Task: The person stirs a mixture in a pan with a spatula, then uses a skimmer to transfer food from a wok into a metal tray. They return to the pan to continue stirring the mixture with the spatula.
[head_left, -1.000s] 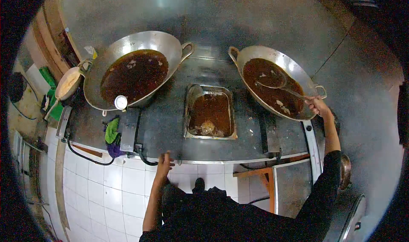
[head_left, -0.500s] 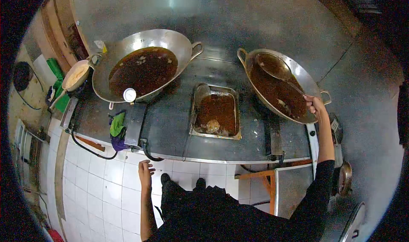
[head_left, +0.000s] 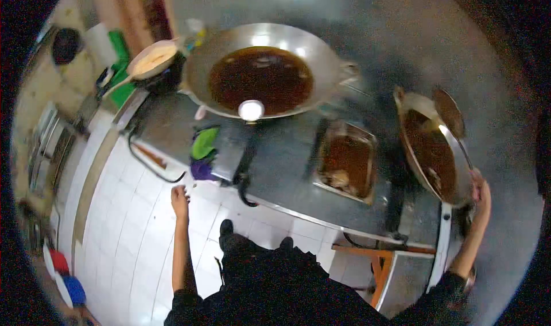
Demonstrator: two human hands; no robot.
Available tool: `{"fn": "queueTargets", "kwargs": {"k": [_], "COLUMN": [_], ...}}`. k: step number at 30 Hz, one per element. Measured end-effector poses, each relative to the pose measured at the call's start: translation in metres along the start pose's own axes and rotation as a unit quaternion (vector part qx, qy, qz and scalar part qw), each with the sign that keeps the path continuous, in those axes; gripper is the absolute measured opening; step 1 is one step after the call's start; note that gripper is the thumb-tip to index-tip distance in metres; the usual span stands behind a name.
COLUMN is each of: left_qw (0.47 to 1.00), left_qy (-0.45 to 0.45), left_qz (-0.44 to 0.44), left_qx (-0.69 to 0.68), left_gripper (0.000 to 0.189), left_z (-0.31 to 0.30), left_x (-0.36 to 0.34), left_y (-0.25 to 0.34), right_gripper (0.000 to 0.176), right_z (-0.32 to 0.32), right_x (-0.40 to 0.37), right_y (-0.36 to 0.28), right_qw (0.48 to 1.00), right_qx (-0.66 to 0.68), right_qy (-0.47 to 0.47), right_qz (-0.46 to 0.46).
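My right hand point(head_left: 480, 193) grips the long handle of a round, brownish skimmer point(head_left: 449, 113). The skimmer's head is over the far right rim of the right-hand wok point(head_left: 414, 103), apart from the dark brown oil. A few pale bits float in that oil near the wok's front. My left hand point(head_left: 180, 199) hangs above the tiled floor with loosely bent fingers and holds nothing. Nearest to it is a green and purple cloth point(head_left: 203, 148) draped at the counter's front edge. The picture is somewhat blurred.
A larger wok point(head_left: 330, 67) of dark oil has a round dial thermometer point(head_left: 251, 111) at its front rim. Between the woks, a rectangular metal tray point(head_left: 373, 151) holds brown contents. A pan point(head_left: 138, 70) of pale food stands at the left. Black hoses point(head_left: 152, 168) hang along the counter front.
The skimmer has come up out of the oil to the wok's far right rim, still in my right hand. My view has turned left, shifting the counter rightward. My left hand stays empty.
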State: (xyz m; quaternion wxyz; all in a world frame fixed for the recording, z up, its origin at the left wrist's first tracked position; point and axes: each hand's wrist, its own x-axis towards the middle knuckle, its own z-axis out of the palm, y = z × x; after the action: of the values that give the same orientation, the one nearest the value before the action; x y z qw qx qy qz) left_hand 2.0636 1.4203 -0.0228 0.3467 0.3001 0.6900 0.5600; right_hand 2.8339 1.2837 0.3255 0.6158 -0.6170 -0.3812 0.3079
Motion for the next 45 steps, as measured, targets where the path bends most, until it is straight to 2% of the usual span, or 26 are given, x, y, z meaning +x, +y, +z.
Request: {"fn": "queueTargets", "kwargs": {"k": [1,3,4,6,9,11,12,14,16,19,22,23,25,26,28,29,30,31,32,33,35,36,39,42,44,45], "left_qw": [0.999,0.995,0.985,0.974,0.973,0.947,0.933,0.911,0.908,0.909,0.926,0.958,0.990,0.988,0.930,0.988,0.987,0.938,0.834,0.833,0.945,0.970,0.982,0.974,0.996,0.976], "left_qy": [0.028,0.076,0.113,0.161,0.127,0.211,0.225,0.250,0.236,0.099,0.026,0.008,-0.037,-0.044,0.014,0.064,0.060,0.072,0.081,0.079,0.029,0.085,0.020,0.007,0.009,0.150], "left_qz": [0.018,0.033,0.102,0.045,0.067,0.086,0.088,0.153,0.147,0.175,0.155,0.088,-0.027,-0.026,0.177,-0.001,0.000,0.194,0.379,0.380,0.043,0.017,0.001,0.007,0.026,-0.099], "left_qx": [0.009,0.064,0.084,0.150,0.181,0.225,0.269,0.289,0.313,0.365,0.342,0.272,0.136,0.143,0.322,0.144,0.146,0.278,0.393,0.394,0.322,0.226,0.188,0.225,0.089,0.124], "left_gripper": [0.026,0.026,0.028,0.035,0.035,0.038,0.043,0.044,0.041,0.034,0.023,0.022,0.023,0.023,0.011,0.013,0.013,0.015,0.017,0.017,0.022,0.025,0.020,0.039,0.042,0.040], "left_z": [-0.009,-0.032,-0.047,-0.068,-0.108,-0.135,-0.140,-0.164,-0.189,-0.206,-0.212,-0.212,-0.212,-0.214,-0.218,-0.205,-0.207,-0.214,-0.219,-0.222,-0.215,-0.214,-0.208,-0.212,-0.219,-0.212], "left_x": [0.022,0.073,0.117,0.169,0.260,0.344,0.348,0.410,0.462,0.497,0.543,0.546,0.537,0.545,0.568,0.554,0.561,0.572,0.580,0.581,0.575,0.579,0.560,0.547,0.521,0.513], "left_y": [0.004,0.015,-0.007,0.016,0.029,-0.009,0.024,0.013,-0.008,-0.006,-0.037,-0.038,-0.024,-0.036,-0.070,-0.045,-0.053,-0.068,-0.080,-0.082,-0.067,-0.074,-0.055,-0.056,-0.057,-0.055], "right_gripper": [0.033,0.044,0.044,0.045,0.046,0.047,0.048,0.049,0.051,0.031,0.027,0.027,0.025,0.025,0.024,0.025,0.025,0.026,0.028,0.029,0.032,0.033,0.036,0.040,0.042,0.036], "right_z": [0.066,0.104,0.097,0.078,0.071,0.068,0.062,0.040,0.003,0.105,0.125,0.118,0.099,0.075,0.023,0.012,-0.002,-0.012,-0.022,0.002,0.046,0.062,0.075,0.082,0.084,0.083], "right_x": [-0.048,-0.066,-0.068,-0.060,-0.046,-0.030,-0.021,0.000,0.023,-0.022,-0.030,-0.034,-0.028,-0.022,-0.013,-0.012,-0.008,-0.003,0.001,-0.011,-0.035,-0.041,-0.040,-0.032,-0.024,-0.027], "right_y": [-0.016,-0.022,-0.015,0.005,0.025,0.032,0.036,0.040,0.044,0.030,0.037,0.040,0.043,0.047,0.052,0.067,0.070,0.069,0.068,0.066,0.064,0.057,0.043,0.034,0.030,0.029], "right_qw": [0.991,0.997,0.996,0.992,0.983,0.977,0.973,0.966,0.959,0.999,0.982,0.980,0.998,0.998,0.988,0.974,0.973,0.993,0.990,0.996,0.991,0.989,0.992,0.995,0.995,0.994], "right_qx": [0.127,0.009,-0.043,-0.097,-0.133,-0.148,-0.154,-0.163,-0.168,-0.037,-0.008,-0.011,0.057,0.057,0.022,0.038,0.036,-0.047,-0.132,-0.081,0.013,0.030,0.031,0.040,0.050,0.023], "right_qy": [0.025,0.063,0.077,0.080,0.099,0.110,0.117,0.142,0.165,0.028,0.183,0.195,-0.012,-0.004,0.137,0.225,0.229,0.104,-0.026,0.022,0.107,0.123,0.120,0.096,0.083,0.105], "right_qz": [-0.045,-0.033,-0.023,0.024,0.083,0.110,0.124,0.145,0.156,0.017,0.033,0.041,-0.015,-0.010,0.073,0.000,0.002,0.033,0.040,0.005,-0.081,-0.073,-0.031,0.004,0.032,0.018]}}
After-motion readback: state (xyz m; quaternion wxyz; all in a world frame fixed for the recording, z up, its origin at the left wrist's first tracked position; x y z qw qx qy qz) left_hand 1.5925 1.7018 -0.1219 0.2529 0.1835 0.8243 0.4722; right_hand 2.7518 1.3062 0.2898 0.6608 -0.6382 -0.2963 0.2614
